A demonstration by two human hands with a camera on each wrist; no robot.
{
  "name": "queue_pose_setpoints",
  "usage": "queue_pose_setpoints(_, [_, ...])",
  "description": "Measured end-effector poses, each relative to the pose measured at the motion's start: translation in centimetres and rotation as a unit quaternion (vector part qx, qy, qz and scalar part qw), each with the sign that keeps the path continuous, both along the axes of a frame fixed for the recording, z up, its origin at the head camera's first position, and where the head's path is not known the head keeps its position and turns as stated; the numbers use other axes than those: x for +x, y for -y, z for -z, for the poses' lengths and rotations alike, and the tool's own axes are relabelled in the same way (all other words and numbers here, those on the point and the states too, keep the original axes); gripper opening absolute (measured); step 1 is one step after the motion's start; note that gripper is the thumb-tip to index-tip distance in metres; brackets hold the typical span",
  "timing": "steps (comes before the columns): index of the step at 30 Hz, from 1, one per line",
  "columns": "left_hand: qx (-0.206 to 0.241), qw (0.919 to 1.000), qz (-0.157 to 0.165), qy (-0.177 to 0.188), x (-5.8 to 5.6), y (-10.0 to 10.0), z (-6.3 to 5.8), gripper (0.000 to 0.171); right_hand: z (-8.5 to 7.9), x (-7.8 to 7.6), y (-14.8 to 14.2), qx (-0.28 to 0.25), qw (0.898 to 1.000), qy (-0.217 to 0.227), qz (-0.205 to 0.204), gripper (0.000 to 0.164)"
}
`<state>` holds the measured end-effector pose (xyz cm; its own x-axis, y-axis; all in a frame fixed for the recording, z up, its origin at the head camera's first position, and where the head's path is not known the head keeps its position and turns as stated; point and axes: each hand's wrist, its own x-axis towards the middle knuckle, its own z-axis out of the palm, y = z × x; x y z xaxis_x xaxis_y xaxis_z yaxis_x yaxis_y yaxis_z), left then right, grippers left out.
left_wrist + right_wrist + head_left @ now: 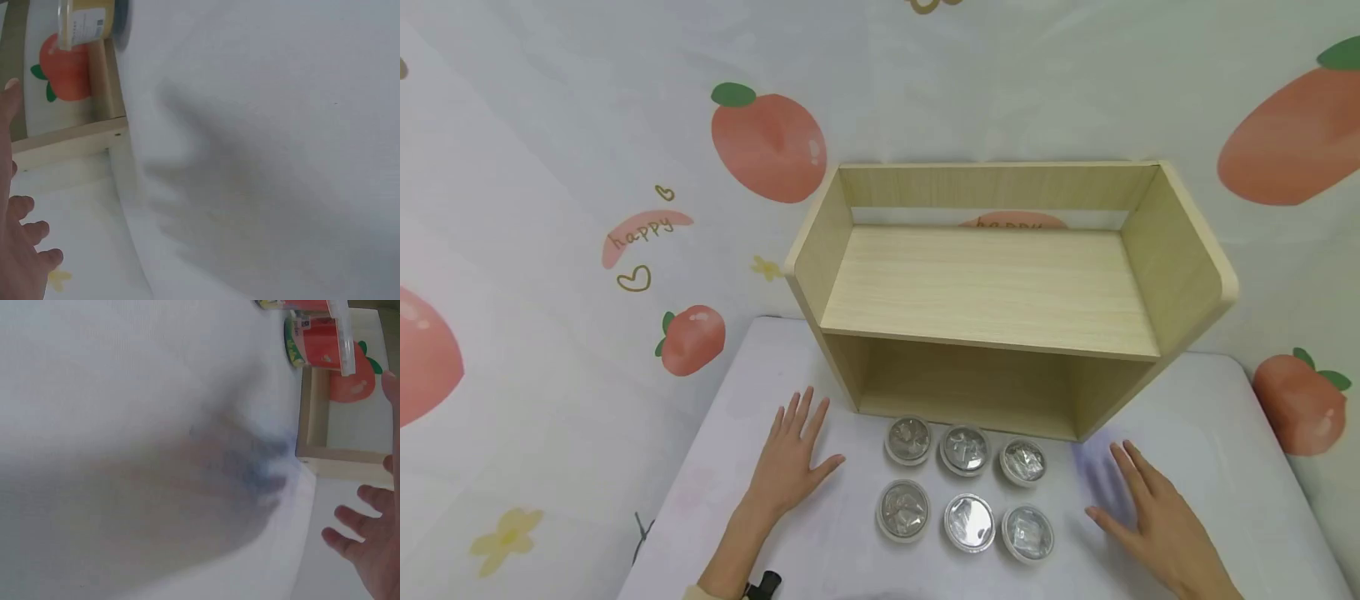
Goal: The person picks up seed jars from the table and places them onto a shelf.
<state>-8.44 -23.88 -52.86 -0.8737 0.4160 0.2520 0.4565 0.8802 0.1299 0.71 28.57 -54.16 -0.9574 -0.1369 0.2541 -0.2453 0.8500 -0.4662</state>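
Fruit-printed cloth (550, 367) hangs behind and beside the white-covered table (820, 558). On it, just in front of a wooden shelf (992, 287), six round tubs (966, 450) stand upright in two rows of three, with clear, glinting lids (970, 523). From the right wrist, one shows a red side; from the left, another is yellowish with a white label (87, 26). I can't make out the contents. They look light and fairly stiff, probably thin plastic, so the walls may give under a hard squeeze and the smooth sides may slip; best to take one around its side, below the lid's rim.

To their left, the left hand (792, 467) has its fingers straight and spread, holding nothing. To their right, the right hand (1161, 525) is also empty, its fingers extended and thumb apart, near a bluish patch (1096, 467).
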Motion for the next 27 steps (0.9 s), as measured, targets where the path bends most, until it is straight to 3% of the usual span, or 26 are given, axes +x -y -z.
queue_pose_setpoints(8, [0.066, 0.9945, 0.064, -0.051, -0.4, -0.6, -1.4, 0.083, -0.2, 0.2, 1.0, -0.021, 0.995, -0.075, -0.059, 0.097])
queue_pose_setpoints(18, [0.118, 0.987, 0.073, -0.081, -0.3, -1.3, -3.5, 0.079, -0.7, 0.1, 1.9, -0.039, 0.989, -0.111, -0.087, 0.092])
queue_pose_setpoints(27, [0.226, 0.9605, 0.089, -0.135, -0.6, -2.0, -5.5, 0.072, -0.9, 0.7, 3.2, -0.084, 0.98, -0.101, -0.149, 0.088])
